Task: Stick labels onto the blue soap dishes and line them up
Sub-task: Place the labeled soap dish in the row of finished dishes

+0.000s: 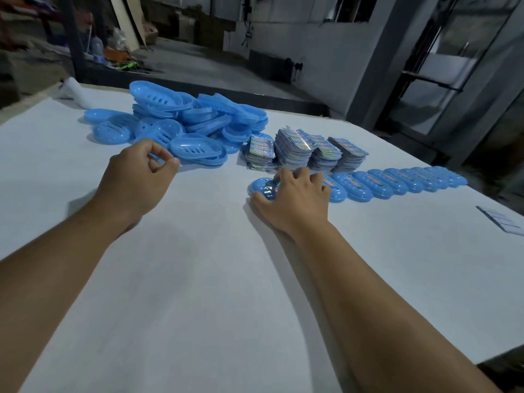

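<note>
A heap of unlabelled blue soap dishes [195, 114] lies at the back left of the white table [198, 279]. My left hand [136, 177] reaches to the nearest dish [198, 150] and its thumb and forefinger pinch the dish's near rim. Several stacks of shiny label sheets [306, 151] stand to the right of the heap. In front of them a row of labelled dishes [397, 181] overlaps toward the right. My right hand [297, 197] rests flat on the leftmost dish of that row [262, 187], fingers spread over its label.
A used backing sheet [503, 222] lies near the table's right edge. A white wrapped object [75, 92] sits at the far left corner. Beyond the table are a concrete floor, a dark post and metal shelving.
</note>
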### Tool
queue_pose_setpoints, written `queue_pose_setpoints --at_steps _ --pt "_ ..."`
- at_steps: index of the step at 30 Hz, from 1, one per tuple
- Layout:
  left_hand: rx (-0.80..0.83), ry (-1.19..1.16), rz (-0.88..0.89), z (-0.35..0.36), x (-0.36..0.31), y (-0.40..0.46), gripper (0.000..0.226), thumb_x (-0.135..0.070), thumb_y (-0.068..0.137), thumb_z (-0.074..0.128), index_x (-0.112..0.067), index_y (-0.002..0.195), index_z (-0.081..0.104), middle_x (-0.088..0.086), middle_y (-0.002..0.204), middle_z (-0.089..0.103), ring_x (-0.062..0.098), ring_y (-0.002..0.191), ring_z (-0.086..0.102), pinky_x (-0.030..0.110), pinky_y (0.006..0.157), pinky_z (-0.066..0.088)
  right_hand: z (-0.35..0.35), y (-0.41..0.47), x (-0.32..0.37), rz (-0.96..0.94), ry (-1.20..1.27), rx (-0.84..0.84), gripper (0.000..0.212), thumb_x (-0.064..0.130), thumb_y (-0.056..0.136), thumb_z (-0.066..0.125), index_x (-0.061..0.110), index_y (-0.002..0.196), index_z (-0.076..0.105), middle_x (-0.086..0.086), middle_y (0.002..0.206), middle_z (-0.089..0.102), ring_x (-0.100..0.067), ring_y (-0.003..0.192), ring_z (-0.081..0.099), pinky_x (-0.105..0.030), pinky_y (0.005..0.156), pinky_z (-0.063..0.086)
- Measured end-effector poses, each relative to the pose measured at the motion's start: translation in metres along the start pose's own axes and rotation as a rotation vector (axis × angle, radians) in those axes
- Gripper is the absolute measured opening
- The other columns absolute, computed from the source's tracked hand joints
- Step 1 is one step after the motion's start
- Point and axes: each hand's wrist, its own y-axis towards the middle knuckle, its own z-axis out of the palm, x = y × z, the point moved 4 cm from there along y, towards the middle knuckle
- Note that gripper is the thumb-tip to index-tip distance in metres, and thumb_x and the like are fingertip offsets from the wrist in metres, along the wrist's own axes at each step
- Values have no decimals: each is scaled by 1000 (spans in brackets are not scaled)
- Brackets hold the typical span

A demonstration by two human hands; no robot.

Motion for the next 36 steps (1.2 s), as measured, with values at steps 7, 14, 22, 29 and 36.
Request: queue_pose_setpoints --at_steps 7,14,22,29,36 --pt "-23 -32 12 -1 0 -1 16 -33 93 67 -19 90 62 -2 60 57 14 58 53 27 56 40 5 10 -22 113 49 52 61 69 83 48 27 126 55 -6 133 52 -35 127 41 -49 102 31" --pt "-9 -23 27 1 -1 -1 16 -32 94 67 -18 92 63 1 62 58 16 59 53 28 57 41 8 20 -44 205 114 46 58 66 85 51 28 129 54 -6 135 53 -31 133 41 -52 109 26" --pt "-5 -26 35 2 1 0 14 -33 93 68 -22 88 61 0 59 57 16 57 53 26 54 41 -3 21 -29 122 149 -104 53 63 84 57 33 127 61 0 136 55 -30 129 45 -48 109 29" --pt "-19 -25 -1 4 5 2 15 -32 89 70 -22 82 63 -8 58 56 10 58 52 29 61 40 -3 26 30 -168 254 -12 17 47 88 60 31 83 62 11 85 69 -20 85 64 -31 65 40" --pt "5 141 35 1 6 -2 12 -33 88 67 -24 82 65 -6 61 60 14 65 57 30 63 43 16 42 76 -260 342 126 26 45 87 59 32 109 65 15 87 68 -17 93 64 -34 79 52"
